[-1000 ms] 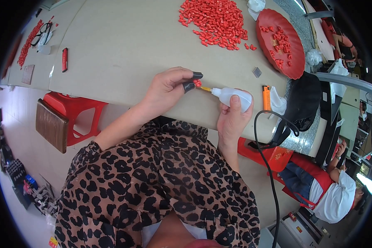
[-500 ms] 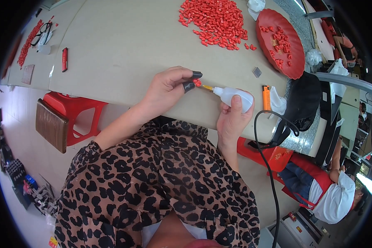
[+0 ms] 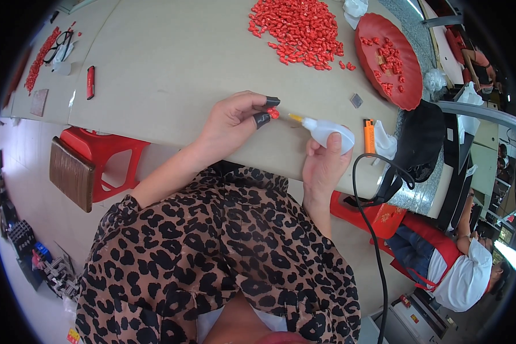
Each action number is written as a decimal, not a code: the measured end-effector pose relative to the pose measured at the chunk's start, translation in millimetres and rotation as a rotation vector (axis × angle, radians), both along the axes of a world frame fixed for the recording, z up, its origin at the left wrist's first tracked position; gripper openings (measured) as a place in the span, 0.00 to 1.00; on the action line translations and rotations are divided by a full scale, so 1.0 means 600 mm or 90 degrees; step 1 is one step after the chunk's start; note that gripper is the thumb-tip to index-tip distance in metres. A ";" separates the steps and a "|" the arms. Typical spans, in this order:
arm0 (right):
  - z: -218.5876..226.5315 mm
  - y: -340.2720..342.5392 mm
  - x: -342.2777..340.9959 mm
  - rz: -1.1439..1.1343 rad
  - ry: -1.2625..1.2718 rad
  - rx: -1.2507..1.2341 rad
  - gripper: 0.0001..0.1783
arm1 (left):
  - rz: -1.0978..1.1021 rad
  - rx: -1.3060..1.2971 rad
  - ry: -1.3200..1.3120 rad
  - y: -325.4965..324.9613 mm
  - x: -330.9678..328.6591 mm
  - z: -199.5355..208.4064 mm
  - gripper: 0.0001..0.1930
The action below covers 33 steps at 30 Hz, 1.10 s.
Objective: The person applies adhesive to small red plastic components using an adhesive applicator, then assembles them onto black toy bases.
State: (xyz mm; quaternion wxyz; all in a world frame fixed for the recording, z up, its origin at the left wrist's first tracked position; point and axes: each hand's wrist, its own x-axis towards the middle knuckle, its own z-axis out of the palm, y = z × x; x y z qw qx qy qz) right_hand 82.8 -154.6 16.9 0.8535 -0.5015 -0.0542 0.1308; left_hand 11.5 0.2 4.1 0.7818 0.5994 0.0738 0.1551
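Between thumb and forefinger, both wrapped in black covers, my left hand (image 3: pixel 233 123) pinches a small glossy red piece (image 3: pixel 273 113). My right hand (image 3: pixel 325 166) is closed around a white squeeze bottle (image 3: pixel 328 134) with a thin yellow tip. That tip points left toward the red piece, with a short gap between them. Both hands are over the table's near edge. Farther off lies a large pile of similar red pieces (image 3: pixel 297 33). To its right, a red scalloped tray (image 3: pixel 408 94) holds more of them.
On the table (image 3: pixel 155 69) lie an orange lighter (image 3: pixel 369 137), white tissue (image 3: pixel 386 146), a small grey square (image 3: pixel 356 101) and a red lighter (image 3: pixel 90 82). A black bag (image 3: pixel 421 137) and black cable (image 3: pixel 378 246) are at right. Red stools (image 3: pixel 112 150) stand below; a person (image 3: pixel 461 269) sits at right.
My right hand has drawn the bottle slightly right, so its yellow tip has come away from the red piece. My left hand has stayed almost in place.
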 end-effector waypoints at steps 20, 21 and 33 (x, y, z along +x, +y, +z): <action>-0.003 -0.015 0.111 -0.041 -0.155 -0.248 0.26 | -0.028 -0.103 0.014 0.001 0.002 -0.006 0.14; -0.008 -0.018 0.114 -0.043 -0.157 -0.248 0.26 | -0.029 -0.102 0.012 -0.001 0.003 -0.004 0.14; -0.021 -0.027 0.106 -0.049 -0.192 -0.319 0.24 | 0.007 -0.149 0.018 0.002 -0.008 0.003 0.09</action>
